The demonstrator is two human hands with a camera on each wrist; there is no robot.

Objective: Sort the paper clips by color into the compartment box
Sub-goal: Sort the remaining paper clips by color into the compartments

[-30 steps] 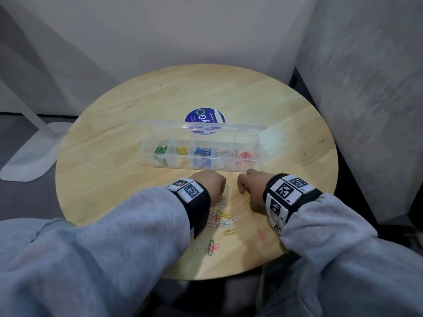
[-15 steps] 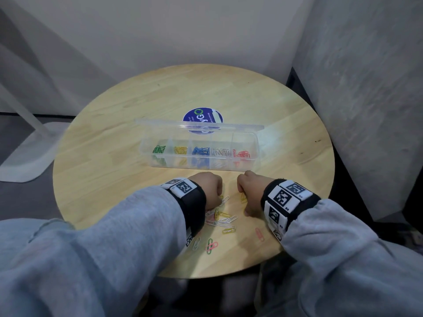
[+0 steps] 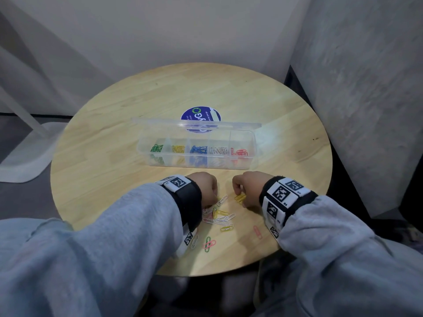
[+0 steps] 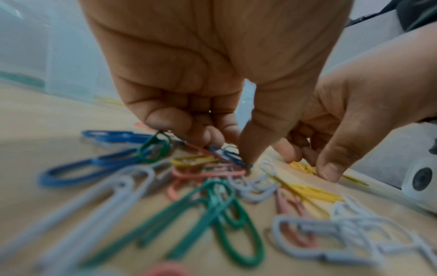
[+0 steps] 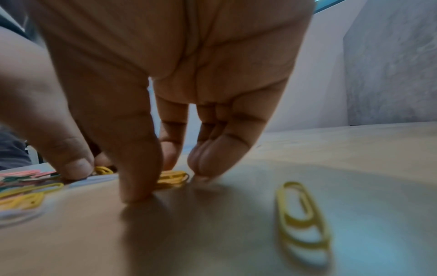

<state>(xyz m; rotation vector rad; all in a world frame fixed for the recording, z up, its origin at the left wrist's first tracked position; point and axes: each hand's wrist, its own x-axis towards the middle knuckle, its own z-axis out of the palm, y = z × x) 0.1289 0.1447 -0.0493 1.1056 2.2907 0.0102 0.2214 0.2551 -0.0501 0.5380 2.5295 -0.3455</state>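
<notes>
The clear compartment box [image 3: 251, 143] stands open mid-table, holding green, yellow, blue, white and red clips in separate compartments. Loose mixed paper clips [image 3: 220, 216] lie near the front edge between my hands. My left hand [image 3: 206, 186] is curled down on the pile; in the left wrist view my left hand [image 4: 234, 151] pinches a blue clip [image 4: 224, 152] between thumb and fingers. My right hand [image 3: 243, 191] is curled over a small stack of yellow clips [image 3: 239, 198]. From the right wrist, my right hand [image 5: 160, 173] pinches the yellow clips [image 5: 173, 177] on the tabletop.
The round wooden table [image 3: 114, 156] carries a blue sticker [image 3: 200, 114] behind the box lid. A single yellow clip [image 5: 302, 220] lies right of my right hand. A pink clip [image 3: 257, 232] and a crossed green and pink pair [image 3: 209, 243] lie near the front edge. Walls stand close behind and right.
Both hands stay hunched over the pile. The right hand has edged slightly back onto the yellow clips; the left hand has hardly moved.
</notes>
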